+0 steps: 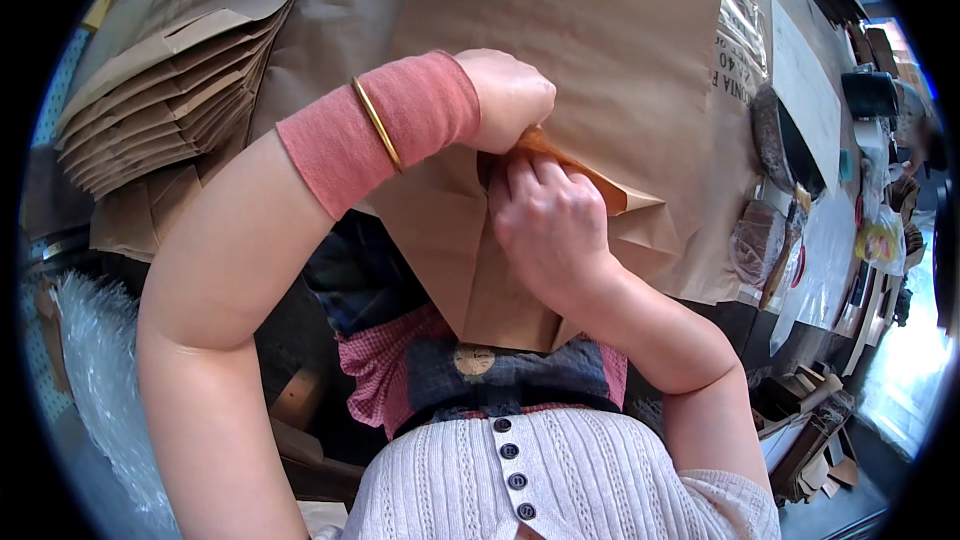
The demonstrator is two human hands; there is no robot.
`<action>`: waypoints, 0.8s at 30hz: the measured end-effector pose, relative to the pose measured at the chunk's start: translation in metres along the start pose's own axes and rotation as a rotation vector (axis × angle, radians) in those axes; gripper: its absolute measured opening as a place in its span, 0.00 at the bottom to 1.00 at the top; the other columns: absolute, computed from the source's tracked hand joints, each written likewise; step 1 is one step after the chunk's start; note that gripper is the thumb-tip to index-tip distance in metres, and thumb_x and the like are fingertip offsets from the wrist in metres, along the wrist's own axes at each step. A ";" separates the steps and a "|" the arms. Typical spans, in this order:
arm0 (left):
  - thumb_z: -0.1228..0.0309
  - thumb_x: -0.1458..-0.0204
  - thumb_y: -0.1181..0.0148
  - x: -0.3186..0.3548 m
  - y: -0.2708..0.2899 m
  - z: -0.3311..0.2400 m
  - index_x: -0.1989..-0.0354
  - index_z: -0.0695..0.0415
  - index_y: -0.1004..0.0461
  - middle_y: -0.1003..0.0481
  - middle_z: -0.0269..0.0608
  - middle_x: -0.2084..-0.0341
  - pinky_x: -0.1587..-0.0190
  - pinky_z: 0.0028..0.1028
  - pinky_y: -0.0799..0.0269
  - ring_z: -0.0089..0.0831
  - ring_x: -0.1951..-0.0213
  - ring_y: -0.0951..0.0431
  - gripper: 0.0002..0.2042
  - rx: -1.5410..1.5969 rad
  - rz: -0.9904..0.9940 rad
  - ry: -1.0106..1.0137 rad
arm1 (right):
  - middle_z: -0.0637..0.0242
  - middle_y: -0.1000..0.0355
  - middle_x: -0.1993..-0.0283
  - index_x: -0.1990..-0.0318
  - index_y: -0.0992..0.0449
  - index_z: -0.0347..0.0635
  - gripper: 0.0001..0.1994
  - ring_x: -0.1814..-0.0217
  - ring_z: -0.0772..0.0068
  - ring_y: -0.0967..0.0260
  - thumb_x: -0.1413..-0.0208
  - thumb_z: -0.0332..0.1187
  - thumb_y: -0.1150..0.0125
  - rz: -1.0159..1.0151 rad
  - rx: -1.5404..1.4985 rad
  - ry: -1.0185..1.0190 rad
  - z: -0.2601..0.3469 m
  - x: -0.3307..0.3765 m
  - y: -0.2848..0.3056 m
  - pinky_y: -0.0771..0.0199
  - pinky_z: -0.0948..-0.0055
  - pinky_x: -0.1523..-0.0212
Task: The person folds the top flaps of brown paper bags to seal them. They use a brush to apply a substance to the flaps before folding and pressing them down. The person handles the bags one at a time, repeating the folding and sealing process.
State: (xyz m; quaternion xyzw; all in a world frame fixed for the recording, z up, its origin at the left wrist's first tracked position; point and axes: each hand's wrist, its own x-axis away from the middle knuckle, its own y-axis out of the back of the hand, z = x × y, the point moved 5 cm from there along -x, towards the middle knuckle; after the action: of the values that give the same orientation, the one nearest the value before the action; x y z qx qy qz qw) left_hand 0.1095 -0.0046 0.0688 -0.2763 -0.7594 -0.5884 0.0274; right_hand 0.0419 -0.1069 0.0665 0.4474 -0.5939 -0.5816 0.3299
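A large brown paper bag point(560, 0) lies across the table, its near end folded and hanging over the front edge towards my lap. My left hand point(512, 95), with a pink cuff and a gold bangle on its wrist, is curled closed at the bag's folded opening. Just nearer to me, my right hand point(550, 220) has its fingers bent into the same fold, gripping the paper. An orange-brown flap of the bag stands up beside the knuckles. What the fingertips do inside the fold is hidden.
A stack of folded brown paper bags point(165, 105) sits at the left. To the right lie a dark trough-like container point(790, 135), a brush point(785, 245) and a white sheet point(805, 90). Clear plastic wrap point(105, 370) hangs at lower left; paper scraps point(825, 450) fill the lower right.
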 end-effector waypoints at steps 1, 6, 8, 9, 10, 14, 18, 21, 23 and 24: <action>0.78 0.64 0.40 0.000 -0.001 0.001 0.81 0.60 0.22 0.24 0.53 0.79 0.67 0.39 0.26 0.50 0.71 0.22 0.01 -0.006 -0.014 -0.023 | 0.65 0.30 0.64 0.63 0.21 0.40 0.14 0.59 0.69 0.30 0.60 0.32 0.41 -0.002 0.000 -0.004 0.000 0.000 0.000 0.31 0.73 0.67; 0.77 0.63 0.39 0.004 0.001 0.002 0.82 0.60 0.22 0.24 0.52 0.78 0.67 0.38 0.26 0.49 0.71 0.22 0.01 0.007 -0.046 -0.035 | 0.64 0.30 0.65 0.65 0.21 0.38 0.13 0.60 0.69 0.31 0.61 0.32 0.41 0.003 0.012 0.014 0.004 -0.001 0.002 0.32 0.73 0.68; 0.76 0.63 0.39 0.004 0.002 0.004 0.82 0.59 0.22 0.24 0.52 0.78 0.67 0.38 0.26 0.49 0.71 0.22 0.01 -0.012 -0.049 -0.037 | 0.63 0.31 0.66 0.67 0.21 0.37 0.12 0.61 0.68 0.32 0.61 0.32 0.41 0.000 0.023 0.035 0.006 -0.002 0.004 0.32 0.73 0.69; 0.76 0.63 0.39 0.003 0.001 0.004 0.82 0.59 0.22 0.24 0.51 0.78 0.67 0.38 0.26 0.49 0.71 0.22 0.01 -0.015 -0.036 -0.024 | 0.62 0.30 0.67 0.69 0.20 0.37 0.11 0.62 0.66 0.32 0.61 0.32 0.41 -0.003 0.020 0.046 0.008 -0.002 0.003 0.33 0.72 0.69; 0.76 0.63 0.38 0.002 0.000 0.004 0.82 0.59 0.22 0.24 0.51 0.79 0.67 0.38 0.26 0.49 0.71 0.22 0.01 -0.017 -0.023 -0.010 | 0.61 0.30 0.69 0.71 0.19 0.37 0.10 0.62 0.65 0.33 0.61 0.32 0.41 -0.007 0.017 0.058 0.010 -0.002 0.002 0.34 0.72 0.70; 0.75 0.64 0.37 -0.001 0.000 0.007 0.81 0.59 0.21 0.23 0.51 0.79 0.67 0.38 0.26 0.49 0.71 0.22 0.01 0.010 -0.073 -0.039 | 0.61 0.30 0.70 0.73 0.19 0.37 0.10 0.63 0.63 0.34 0.62 0.33 0.41 0.025 0.043 0.076 0.018 0.002 -0.005 0.35 0.71 0.71; 0.75 0.64 0.36 -0.005 0.002 0.008 0.80 0.59 0.21 0.23 0.51 0.78 0.67 0.39 0.26 0.50 0.71 0.22 0.02 -0.007 -0.006 0.008 | 0.61 0.30 0.70 0.74 0.19 0.37 0.10 0.64 0.63 0.35 0.62 0.34 0.41 0.023 0.029 0.104 0.026 0.011 -0.008 0.37 0.72 0.72; 0.75 0.64 0.36 -0.004 0.000 0.010 0.79 0.59 0.21 0.23 0.52 0.78 0.67 0.39 0.26 0.50 0.71 0.22 0.02 0.008 -0.021 0.030 | 0.60 0.29 0.69 0.74 0.19 0.37 0.10 0.63 0.62 0.34 0.61 0.34 0.42 0.045 -0.018 0.123 0.024 0.012 -0.005 0.37 0.73 0.72; 0.76 0.64 0.37 -0.006 -0.002 0.011 0.79 0.59 0.20 0.23 0.52 0.77 0.67 0.39 0.26 0.50 0.70 0.22 0.02 0.009 -0.022 0.048 | 0.58 0.29 0.68 0.74 0.19 0.37 0.11 0.61 0.62 0.34 0.61 0.34 0.42 0.045 -0.023 0.124 0.023 0.013 -0.005 0.37 0.73 0.71; 0.76 0.64 0.38 -0.007 -0.002 0.012 0.79 0.59 0.20 0.23 0.52 0.77 0.67 0.39 0.26 0.50 0.70 0.22 0.02 0.009 -0.021 0.061 | 0.59 0.29 0.68 0.73 0.20 0.37 0.11 0.62 0.63 0.34 0.62 0.34 0.42 0.028 -0.004 0.117 0.023 0.013 -0.005 0.36 0.74 0.72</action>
State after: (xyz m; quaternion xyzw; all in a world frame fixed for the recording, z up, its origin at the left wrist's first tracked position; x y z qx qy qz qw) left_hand 0.1179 0.0037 0.0610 -0.2500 -0.7637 -0.5934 0.0453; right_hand 0.0172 -0.1093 0.0573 0.4714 -0.5786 -0.5511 0.3732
